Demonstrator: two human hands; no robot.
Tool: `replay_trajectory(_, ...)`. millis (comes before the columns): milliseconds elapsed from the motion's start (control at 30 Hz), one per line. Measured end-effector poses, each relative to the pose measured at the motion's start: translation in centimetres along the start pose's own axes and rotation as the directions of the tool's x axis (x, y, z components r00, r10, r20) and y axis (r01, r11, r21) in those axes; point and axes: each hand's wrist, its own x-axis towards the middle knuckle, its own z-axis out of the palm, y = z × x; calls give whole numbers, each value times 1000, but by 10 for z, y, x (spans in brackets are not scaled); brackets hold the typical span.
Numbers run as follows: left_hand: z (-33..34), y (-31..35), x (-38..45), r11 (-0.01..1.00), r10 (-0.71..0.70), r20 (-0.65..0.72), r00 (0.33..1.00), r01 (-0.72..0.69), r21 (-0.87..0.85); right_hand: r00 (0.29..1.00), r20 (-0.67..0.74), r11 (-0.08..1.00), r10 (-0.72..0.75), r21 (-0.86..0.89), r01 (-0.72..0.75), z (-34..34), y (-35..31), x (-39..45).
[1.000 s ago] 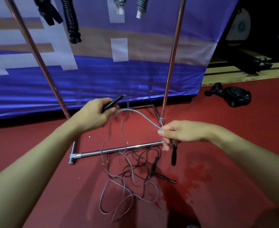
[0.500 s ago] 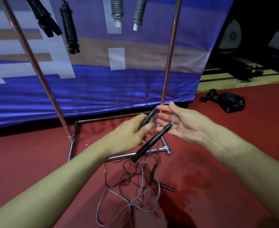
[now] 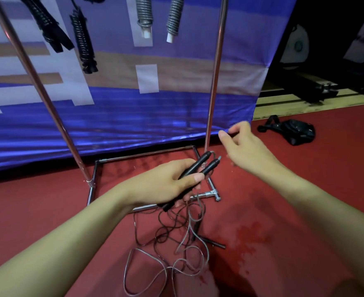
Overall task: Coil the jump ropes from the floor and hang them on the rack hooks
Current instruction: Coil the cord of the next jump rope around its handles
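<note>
My left hand (image 3: 168,183) grips both black handles (image 3: 200,166) of a jump rope side by side, their tips pointing up and right. The grey cord (image 3: 189,232) hangs from them to a loose tangle on the red floor. A second, black rope (image 3: 161,230) with its handles (image 3: 211,242) lies mixed into that tangle. My right hand (image 3: 243,146) hovers above and right of the handles, fingers apart, holding nothing. Coiled black ropes (image 3: 82,39) and coiled grey ropes (image 3: 144,13) hang from the top of the rack.
The chrome rack has a left pole (image 3: 37,88), a right pole (image 3: 215,71) and a floor frame (image 3: 146,207) just behind the tangle. A blue banner (image 3: 116,116) hangs behind it. A black bag (image 3: 292,131) lies on the floor at the right.
Both handles have gone into my left hand together. My right hand has let go and pulled away up and to the right, fingers spread.
</note>
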Motion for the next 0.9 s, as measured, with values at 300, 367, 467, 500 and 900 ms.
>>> replay_trajectory(300, -9, 4, 3, 973, 37, -150, 988, -70, -220, 933, 255, 827, -255, 558, 73, 17, 5, -17)
replay_trajectory(367, -7, 4, 5, 967, 14, -171, 985, -57, -248, 973, 137, 793, -186, 605, 66, 17, 0, -15)
replay_trajectory(467, -7, 8, 8, 952, -21, -142, 990, -24, -306, 988, 74, 756, -137, 652, 57, 11, -1, -11)
replay_trajectory(500, -6, 8, 9, 944, -25, -103, 994, -10, -328, 988, 68, 760, -141, 647, 64, 9, 1, -10)
replay_trajectory(900, 19, 9, 23, 939, 10, -356, 934, -131, -317, 971, 107, 939, -213, 297, 173, 18, 1, -24)
